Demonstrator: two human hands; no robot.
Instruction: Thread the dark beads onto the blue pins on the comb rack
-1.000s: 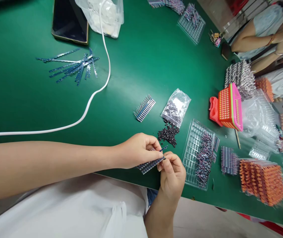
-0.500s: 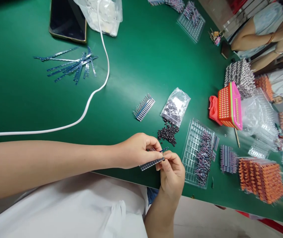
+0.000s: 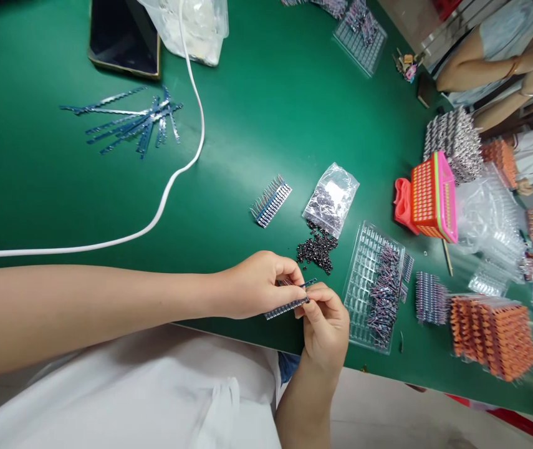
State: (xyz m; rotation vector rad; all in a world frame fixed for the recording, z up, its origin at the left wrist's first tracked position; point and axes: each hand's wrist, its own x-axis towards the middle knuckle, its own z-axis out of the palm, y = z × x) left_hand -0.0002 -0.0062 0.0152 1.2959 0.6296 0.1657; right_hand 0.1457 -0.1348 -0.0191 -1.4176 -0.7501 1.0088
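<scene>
My left hand (image 3: 259, 284) is closed round a blue strip of small taped components (image 3: 287, 307), held just above the near edge of the green table (image 3: 270, 112). My right hand (image 3: 325, 321) pinches the strip's right end with thumb and forefinger. Just beyond my fingers lies a pile of small dark beads (image 3: 317, 251) spilling from a clear bag (image 3: 331, 198). A clear plastic tray (image 3: 373, 287) with several components in it lies to the right of my hands.
A second component strip (image 3: 272, 201), loose blue tape strips (image 3: 130, 121), a white cable (image 3: 168, 187), a phone (image 3: 123, 37) and a clear container (image 3: 196, 25) lie farther off. A pink-orange basket (image 3: 432, 198), orange part stacks (image 3: 493, 337) and another person's arms (image 3: 485, 62) are at the right.
The strip in my hands has tilted slightly and shows less below my fingers. The view has shifted a little; my hands stay in the same place.
</scene>
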